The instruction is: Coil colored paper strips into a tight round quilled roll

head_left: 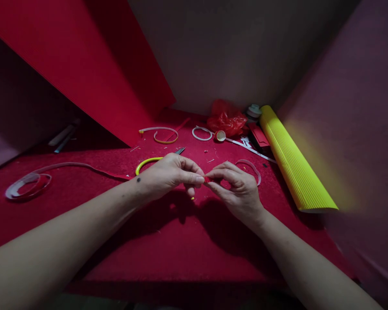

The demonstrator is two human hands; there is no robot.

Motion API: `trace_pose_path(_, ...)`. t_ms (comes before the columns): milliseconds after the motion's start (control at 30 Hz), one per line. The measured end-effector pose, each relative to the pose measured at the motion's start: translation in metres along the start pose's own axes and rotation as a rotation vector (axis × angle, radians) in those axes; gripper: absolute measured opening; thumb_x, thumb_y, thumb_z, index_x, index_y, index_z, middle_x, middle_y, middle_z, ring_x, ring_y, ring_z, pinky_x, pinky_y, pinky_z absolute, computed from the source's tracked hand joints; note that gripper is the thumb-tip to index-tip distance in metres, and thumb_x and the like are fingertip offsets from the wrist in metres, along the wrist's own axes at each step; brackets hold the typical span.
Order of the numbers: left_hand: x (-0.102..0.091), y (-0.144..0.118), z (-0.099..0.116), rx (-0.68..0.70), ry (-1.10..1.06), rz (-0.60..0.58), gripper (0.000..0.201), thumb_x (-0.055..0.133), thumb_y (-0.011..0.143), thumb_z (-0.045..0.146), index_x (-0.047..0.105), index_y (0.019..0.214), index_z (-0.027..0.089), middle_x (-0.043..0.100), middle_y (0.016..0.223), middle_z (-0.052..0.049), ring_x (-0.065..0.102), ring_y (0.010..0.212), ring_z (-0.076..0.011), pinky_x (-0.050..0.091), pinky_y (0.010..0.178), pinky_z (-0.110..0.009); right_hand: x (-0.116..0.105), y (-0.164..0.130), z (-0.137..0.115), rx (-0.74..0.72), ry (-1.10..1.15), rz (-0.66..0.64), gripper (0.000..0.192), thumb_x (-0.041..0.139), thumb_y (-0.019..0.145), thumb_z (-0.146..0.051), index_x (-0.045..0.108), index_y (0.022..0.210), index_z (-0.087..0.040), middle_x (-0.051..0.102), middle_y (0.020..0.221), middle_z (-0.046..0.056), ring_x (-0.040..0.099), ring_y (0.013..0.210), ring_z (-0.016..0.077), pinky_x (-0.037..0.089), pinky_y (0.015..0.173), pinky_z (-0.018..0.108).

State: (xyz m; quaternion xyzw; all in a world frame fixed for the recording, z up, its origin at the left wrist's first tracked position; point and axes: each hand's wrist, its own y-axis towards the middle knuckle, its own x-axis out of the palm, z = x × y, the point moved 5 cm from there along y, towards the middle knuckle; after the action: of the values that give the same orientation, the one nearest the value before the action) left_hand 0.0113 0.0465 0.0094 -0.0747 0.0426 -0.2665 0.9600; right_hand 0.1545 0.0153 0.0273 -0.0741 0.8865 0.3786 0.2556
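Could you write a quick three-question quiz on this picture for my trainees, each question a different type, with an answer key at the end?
1. Multiple choice. What do the left hand and the right hand pinch between them?
A) a red plastic bag
B) a small red piece
C) a white ring

2. True or false. In the picture, the yellow corrugated roll lies to the left of both hands.

3. Fill in the blank. The yellow handle on the table is partly hidden by the person's ____ hand.

Key
1. B
2. False; it lies to the right of both hands.
3. left
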Motion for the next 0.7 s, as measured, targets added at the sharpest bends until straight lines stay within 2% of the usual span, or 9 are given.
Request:
trace_pose_path(233,-0.002,-0.001,0.005,0.071,-0.026,-0.017,0.004,0.069,0.071,0.016,0.068,0.072,0.012,0.063,0.053,0.002,0.056,0.048,-0.0066,0.045,0.057,-0.019,-0.001,-0.001,0.007,0.183,0.294,0.059,0.009,0.072,0.074,-0.016,0.071,0.081,-0.021,0.064,0.076,0.002,0.059,0.070,0.0144,0.048,0.062,0.029)
trace_pose_path(433,0.000,-0.002,0.009,0.105,-0.012,-0.002,0.005,0.067,0.072,0.015,0.066,0.069,0.012,0.061,0.053,0.002,0.055,0.049,-0.0065,0.045,0.056,-0.018,0.004,-0.005,0.018,0.313,0.526,0.066,0.014,0.075,0.069,-0.014,0.073,0.079,-0.024,0.063,0.075,0.000,0.057,0.066,0.0116,0.048,0.060,0.026)
trace_pose_path(700,0.003,-0.002,0.004,0.056,-0.088,-0.012,0.006,0.067,0.072,0.017,0.064,0.071,0.013,0.062,0.056,0.002,0.055,0.049,-0.0073,0.045,0.054,-0.019,0.006,-0.007,0.020,0.329,0.577,0.111,0.014,0.076,0.068,-0.013,0.073,0.078,-0.023,0.063,0.076,0.000,0.057,0.070,0.0124,0.048,0.062,0.026)
